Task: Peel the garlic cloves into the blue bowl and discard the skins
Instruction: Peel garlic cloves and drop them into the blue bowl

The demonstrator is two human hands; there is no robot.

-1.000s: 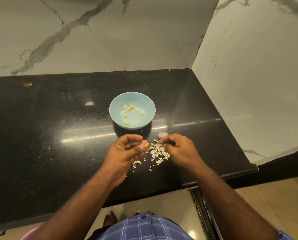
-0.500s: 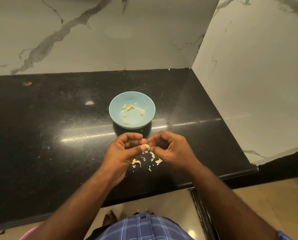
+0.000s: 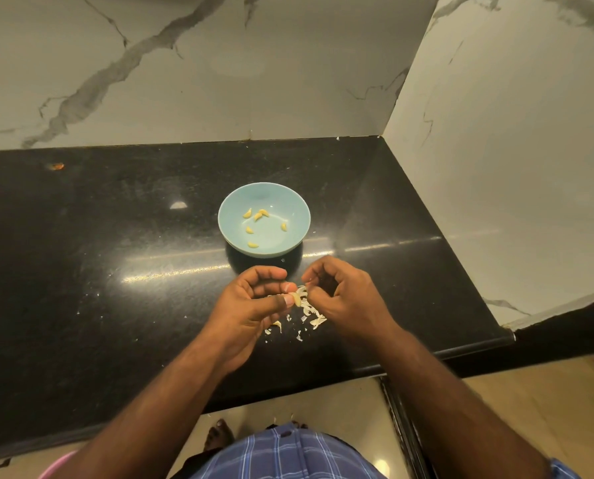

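Note:
The blue bowl (image 3: pixel 290 205) stands on the black counter with several peeled yellow garlic cloves (image 3: pixel 258 216) inside. Just in front of it, my left hand (image 3: pixel 250 309) pinches a garlic clove (image 3: pixel 297 299) between thumb and fingers. My right hand (image 3: pixel 349 297) has its fingers curled and its fingertips pinch the skin at that clove. A small heap of pale garlic skins (image 3: pixel 311 318) lies on the counter under and between both hands, partly hidden by them.
The black stone counter (image 3: pixel 98 271) ends at marble walls behind and to the right. Its front edge runs just below my wrists. A small orange speck (image 3: pixel 57 165) lies at the far left. A pink rim (image 3: pixel 57 466) shows below the counter.
My right hand has moved left from the skin pile to meet the left hand at the clove. The left hand has kept its hold almost unmoved.

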